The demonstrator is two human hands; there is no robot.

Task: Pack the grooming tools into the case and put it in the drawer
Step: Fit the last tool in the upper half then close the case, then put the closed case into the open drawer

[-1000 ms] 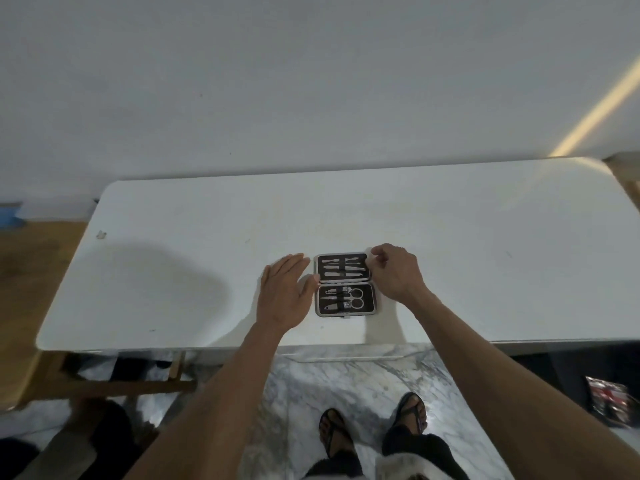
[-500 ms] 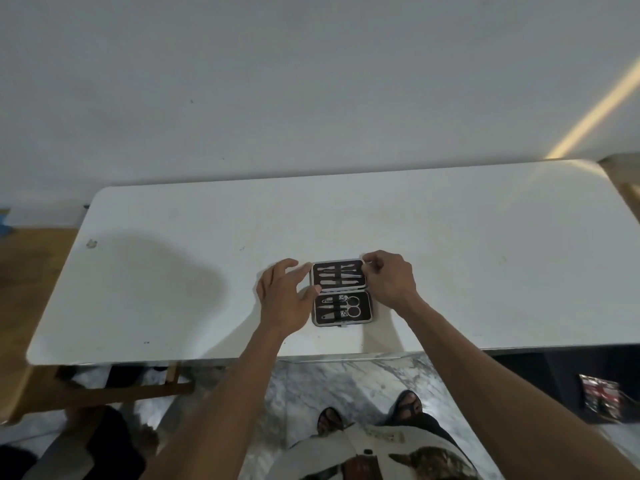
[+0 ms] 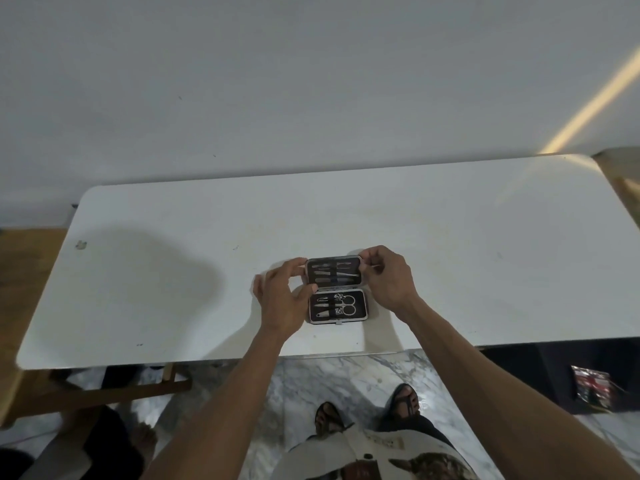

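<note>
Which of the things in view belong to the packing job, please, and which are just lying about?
Part of the job:
- grooming case, open on the white table
- scissors and other tools strapped inside
- left hand and right hand, gripping the far half

Just lying about:
- small scrap near the table's left edge
- red packet on the floor

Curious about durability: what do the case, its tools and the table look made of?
Case: dark matte lining with a pale rim, maybe metal. Tools: shiny silver, probably steel. Table: smooth white top, perhaps laminate; unclear.
</note>
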